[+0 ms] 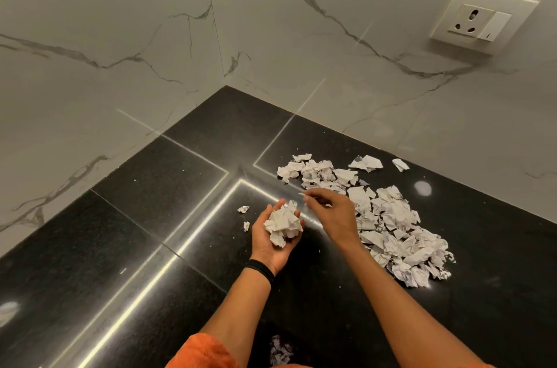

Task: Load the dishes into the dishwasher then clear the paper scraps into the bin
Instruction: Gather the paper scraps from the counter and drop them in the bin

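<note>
Two hands busy: left hand (265, 247) cups a wad of scraps (283, 224) palm-up, likely as a tray; right hand (334, 217) hovers between it and the pile (391, 217), fingertips drawn together, contents unclear.

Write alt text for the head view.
A person's left hand cups a wad of crumpled paper scraps above a black countertop, while the right hand hovers beside it, fingertips drawn together. A larger pile of scraps lies to the right, near the marble wall.
</note>
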